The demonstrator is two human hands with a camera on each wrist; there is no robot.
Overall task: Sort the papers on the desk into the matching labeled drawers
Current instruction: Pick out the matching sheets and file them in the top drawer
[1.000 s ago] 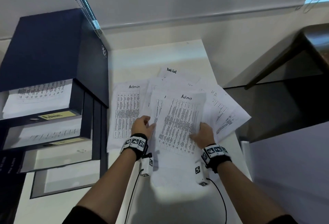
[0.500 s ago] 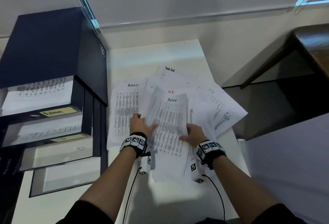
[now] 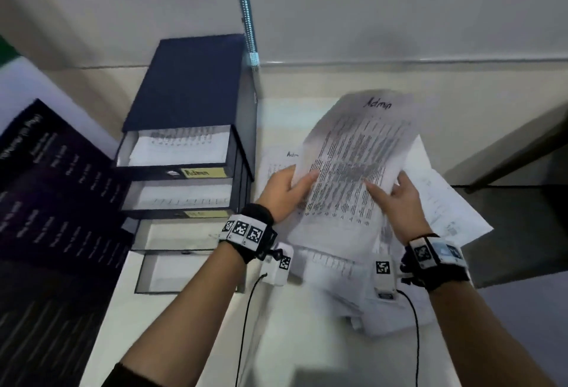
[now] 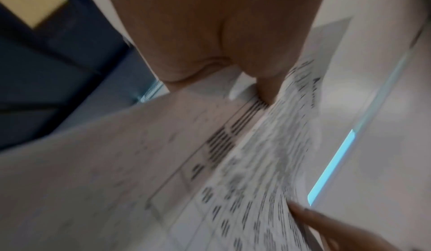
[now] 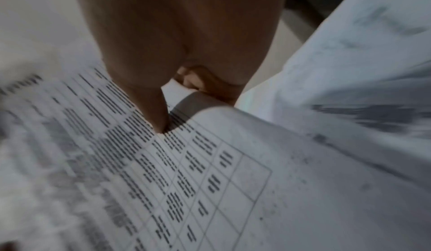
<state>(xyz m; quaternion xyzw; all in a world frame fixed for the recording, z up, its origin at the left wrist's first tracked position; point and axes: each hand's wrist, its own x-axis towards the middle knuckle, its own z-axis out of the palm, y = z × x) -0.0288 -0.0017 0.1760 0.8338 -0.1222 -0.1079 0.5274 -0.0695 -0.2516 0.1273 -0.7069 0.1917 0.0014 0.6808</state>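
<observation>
Two hands hold one sheet headed "Admin" (image 3: 356,168) above the desk papers (image 3: 442,199): the left hand (image 3: 284,191) pinches its edge at 9 o'clock, the right hand (image 3: 399,199) pinches at 3 o'clock. The sheet rises toward 12 o'clock from both grips. The drawer unit (image 3: 187,153) stands at 9 o'clock, its top drawer labelled "Admin".

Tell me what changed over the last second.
Both hands, left hand and right hand, pinched the Admin sheet and lifted it off the paper pile, tilting it up. The Admin drawer stays open; other papers stay put.
</observation>
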